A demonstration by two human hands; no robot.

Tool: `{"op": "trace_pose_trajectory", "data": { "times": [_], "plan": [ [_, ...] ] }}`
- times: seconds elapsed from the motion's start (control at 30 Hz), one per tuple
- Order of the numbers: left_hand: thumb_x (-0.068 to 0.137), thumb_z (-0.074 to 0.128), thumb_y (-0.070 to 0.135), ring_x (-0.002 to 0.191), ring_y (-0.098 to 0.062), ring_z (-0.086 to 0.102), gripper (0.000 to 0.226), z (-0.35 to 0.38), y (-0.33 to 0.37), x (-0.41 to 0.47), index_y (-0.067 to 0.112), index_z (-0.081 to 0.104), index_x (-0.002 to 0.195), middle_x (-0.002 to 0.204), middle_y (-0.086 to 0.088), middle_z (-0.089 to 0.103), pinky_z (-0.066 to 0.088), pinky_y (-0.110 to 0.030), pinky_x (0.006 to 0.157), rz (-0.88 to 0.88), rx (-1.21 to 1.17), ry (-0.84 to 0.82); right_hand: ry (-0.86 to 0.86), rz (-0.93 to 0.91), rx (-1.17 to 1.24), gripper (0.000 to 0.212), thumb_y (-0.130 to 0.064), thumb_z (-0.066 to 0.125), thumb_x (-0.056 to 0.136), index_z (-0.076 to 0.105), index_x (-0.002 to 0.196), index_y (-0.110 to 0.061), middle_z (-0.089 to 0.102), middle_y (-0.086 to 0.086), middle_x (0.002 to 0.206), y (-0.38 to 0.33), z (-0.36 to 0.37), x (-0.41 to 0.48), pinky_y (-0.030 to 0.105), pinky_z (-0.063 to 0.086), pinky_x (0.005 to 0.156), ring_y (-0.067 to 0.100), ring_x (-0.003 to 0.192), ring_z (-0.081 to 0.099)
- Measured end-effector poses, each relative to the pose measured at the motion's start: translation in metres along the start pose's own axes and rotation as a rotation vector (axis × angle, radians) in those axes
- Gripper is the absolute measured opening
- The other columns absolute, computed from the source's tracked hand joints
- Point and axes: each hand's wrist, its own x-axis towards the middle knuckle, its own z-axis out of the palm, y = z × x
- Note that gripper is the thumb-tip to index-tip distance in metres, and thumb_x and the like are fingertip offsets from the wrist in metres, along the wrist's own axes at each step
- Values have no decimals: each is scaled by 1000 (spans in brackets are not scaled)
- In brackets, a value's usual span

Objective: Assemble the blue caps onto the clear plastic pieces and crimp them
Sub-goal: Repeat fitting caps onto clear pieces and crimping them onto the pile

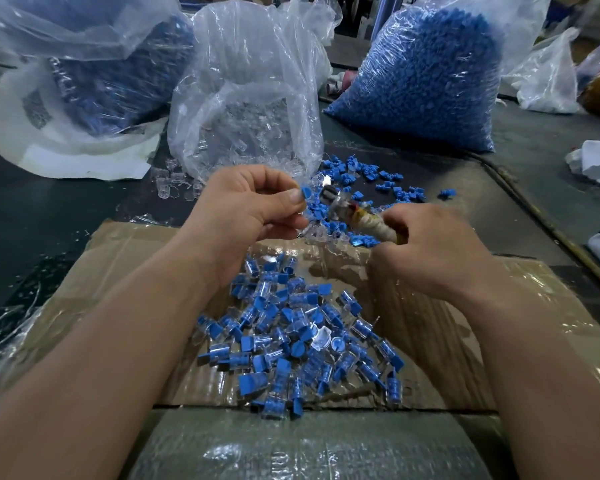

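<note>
Single wide-angle head view, forward and down, close over the table

blue cap pinched aloft, capped pieces heaped below

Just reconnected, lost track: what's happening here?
The left hand pinches a blue-capped piece close to the head of a tape-wrapped tool gripped by the right hand. Assembled pieces lie heaped in the cardboard box below; loose blue caps lie on the table beyond.
</note>
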Motion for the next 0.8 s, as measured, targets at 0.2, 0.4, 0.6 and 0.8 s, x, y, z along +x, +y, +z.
{"op": "trace_pose_trajectory", "data": {
  "times": [0.2, 0.4, 0.6, 0.8],
  "plan": [
    [73, 62, 3, 53, -11, 64, 8, 5, -1, -2, 10, 58, 71, 56, 1, 64, 50, -18, 49, 52, 11, 1, 178, -62, 102, 24, 4, 54, 73, 51, 81, -18, 44, -12, 69, -3, 5, -1, 20, 32, 55, 14, 65, 41],
    [79, 59, -2, 56, -9, 64, 14, 9, 2, -5, 11, 58, 74, 56, 5, 64, 54, -20, 55, 153, 96, 26, 91, -60, 160, 26, -2, 53, 77, 43, 88, -22, 40, -14, 72, -9, 10, -2, 21, 23, 52, 2, 64, 38],
    [81, 59, -3, 58, -9, 64, 17, 11, 2, -7, 12, 59, 73, 58, 5, 64, 55, -19, 58, 207, 201, 62, 46, -87, 91, 24, -7, 54, 77, 43, 89, -24, 37, -16, 78, -11, 12, -1, 8, 23, 56, -2, 70, 36],
    [81, 61, -3, 61, -12, 65, 19, 10, 1, -7, 15, 59, 73, 64, 2, 64, 55, -20, 60, 231, 253, 79, 49, -105, 65, 22, -8, 54, 78, 41, 85, -24, 35, -15, 75, -11, 12, -1, 5, 25, 58, -1, 67, 34]
  ]
}}
